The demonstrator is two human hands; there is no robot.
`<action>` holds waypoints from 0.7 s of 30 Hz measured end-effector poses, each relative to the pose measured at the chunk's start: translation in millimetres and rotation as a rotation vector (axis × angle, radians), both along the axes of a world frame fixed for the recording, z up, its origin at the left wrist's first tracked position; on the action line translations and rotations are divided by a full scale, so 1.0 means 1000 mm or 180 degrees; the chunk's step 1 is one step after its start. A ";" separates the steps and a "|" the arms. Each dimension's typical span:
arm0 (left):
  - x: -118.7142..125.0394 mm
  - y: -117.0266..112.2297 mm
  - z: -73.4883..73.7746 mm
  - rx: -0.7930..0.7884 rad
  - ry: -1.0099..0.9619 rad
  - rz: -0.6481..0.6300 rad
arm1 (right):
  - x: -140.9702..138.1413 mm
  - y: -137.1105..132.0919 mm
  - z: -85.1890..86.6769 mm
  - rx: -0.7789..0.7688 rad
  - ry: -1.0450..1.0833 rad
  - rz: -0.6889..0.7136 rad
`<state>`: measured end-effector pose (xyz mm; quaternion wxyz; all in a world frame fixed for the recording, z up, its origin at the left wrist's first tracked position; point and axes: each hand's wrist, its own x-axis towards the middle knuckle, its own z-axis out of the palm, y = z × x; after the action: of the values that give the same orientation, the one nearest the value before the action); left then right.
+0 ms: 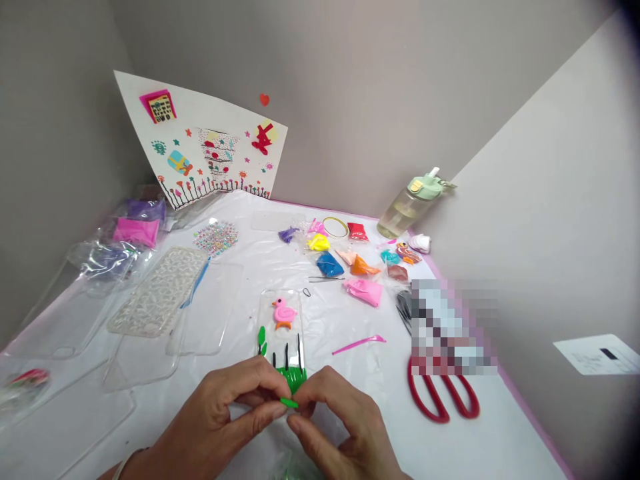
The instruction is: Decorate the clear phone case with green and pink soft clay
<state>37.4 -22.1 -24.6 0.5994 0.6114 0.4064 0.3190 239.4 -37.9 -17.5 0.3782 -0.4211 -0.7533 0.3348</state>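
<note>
A small strip of green modelling clay [289,403] is pinched between the thumb and fingers of my left hand [235,407]. My right hand [345,420] has its curled fingertips at the strip's right end, with the thumb just below. Behind the fingers lies a clear phone case [287,350], its lower end hidden by my hands. On the case are a pink clay duck [285,313], thin dark upright strips and a patch of green clay [295,379]. Green leaf shapes [262,335] sit along its left edge.
Bags of coloured clay [363,291] lie behind, near a tilted bottle [410,203]. A pink modelling tool [359,344] and red-handled scissors [433,393] are rightward; the scissors' upper part is pixelated. Clear cases [157,290] and scattered gems [216,237] lie left.
</note>
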 end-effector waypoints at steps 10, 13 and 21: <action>-0.001 -0.002 0.002 0.0019 0.0184 -0.0001 | 0.000 -0.001 0.000 -0.0125 -0.0036 -0.0060; 0.000 -0.002 0.002 -0.0104 0.0139 -0.0001 | 0.000 -0.001 0.000 -0.0112 -0.0051 -0.0081; 0.000 -0.001 0.002 -0.0033 0.0290 -0.0013 | -0.001 -0.002 -0.001 -0.0116 -0.0059 -0.0021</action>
<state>37.4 -23.2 -22.6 0.5841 0.6230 0.4336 0.2876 238.9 -39.9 -18.0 0.3645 -0.4335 -0.7492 0.3434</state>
